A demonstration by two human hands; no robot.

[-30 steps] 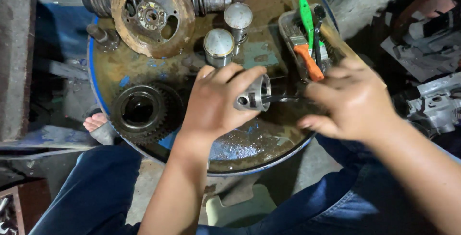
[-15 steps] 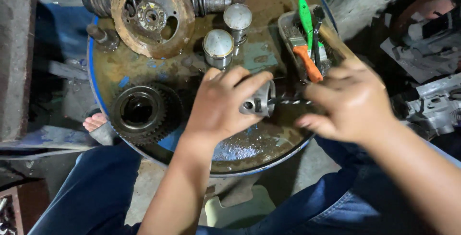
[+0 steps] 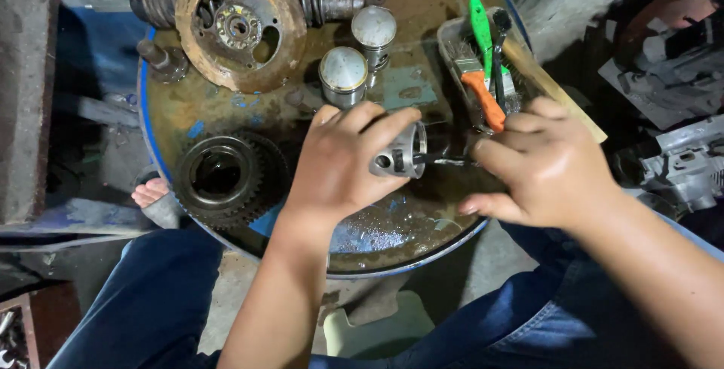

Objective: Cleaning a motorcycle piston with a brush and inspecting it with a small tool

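Head camera looks straight down on a round, rusty drum top (image 3: 226,113) with a blue rim, used as a work surface. At frame centre the left hand (image 3: 339,165) is closed around a small metal piston (image 3: 400,152), held on its side just above the drum top, its open skirt facing right and the pin hole facing the camera. The right hand (image 3: 547,169), at centre right, is curled shut on a thin dark tool (image 3: 445,161) whose tip reaches into the piston's open end; the tool's kind cannot be told.

Other items on the drum top:
- Two more pistons stand upright in the upper middle, one (image 3: 343,75) just above the left hand, the other (image 3: 374,31) beside it, further up.
- A rusty round plate (image 3: 240,28) with cut-outs lies at upper left, a ribbed shaft (image 3: 328,3) passing behind it.
- A dark toothed gear (image 3: 220,177) lies flat at middle left, near the left wrist.
- A shallow tray (image 3: 451,45) at upper right holds a green-handled tool (image 3: 479,22) and an orange-handled brush (image 3: 483,94), just above the right hand.

Blue trousers (image 3: 151,309) fill the lower frame. A bare foot (image 3: 151,192) shows at the drum's left edge.
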